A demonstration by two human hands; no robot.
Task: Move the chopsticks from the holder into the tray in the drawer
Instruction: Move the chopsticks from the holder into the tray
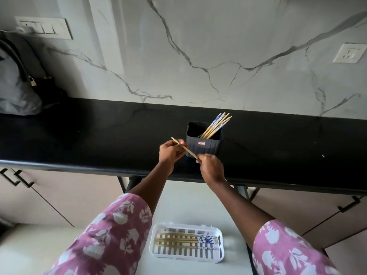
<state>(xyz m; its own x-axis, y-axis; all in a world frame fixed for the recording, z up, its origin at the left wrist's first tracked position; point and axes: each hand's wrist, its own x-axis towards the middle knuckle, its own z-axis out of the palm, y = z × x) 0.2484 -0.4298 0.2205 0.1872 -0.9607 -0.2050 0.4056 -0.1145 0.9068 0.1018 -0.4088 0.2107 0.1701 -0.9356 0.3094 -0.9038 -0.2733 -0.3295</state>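
A dark square holder (204, 144) stands on the black counter with several wooden chopsticks (216, 125) leaning to its back right, some with blue-patterned tops. Just in front of the holder, my left hand (170, 152) and my right hand (211, 168) both grip one plain chopstick (185, 148), which lies slanted between them. Below, a white slotted tray (215, 258) sits in the open drawer with several chopsticks (184, 240) lying lengthwise in it.
The black counter (99, 135) runs across the view, its front edge above the open drawer (190, 205). A grey bag (15, 84) with a padlock sits at the far left. Cabinet handles (17, 178) flank the drawer; wall sockets are mounted on the marble backsplash.
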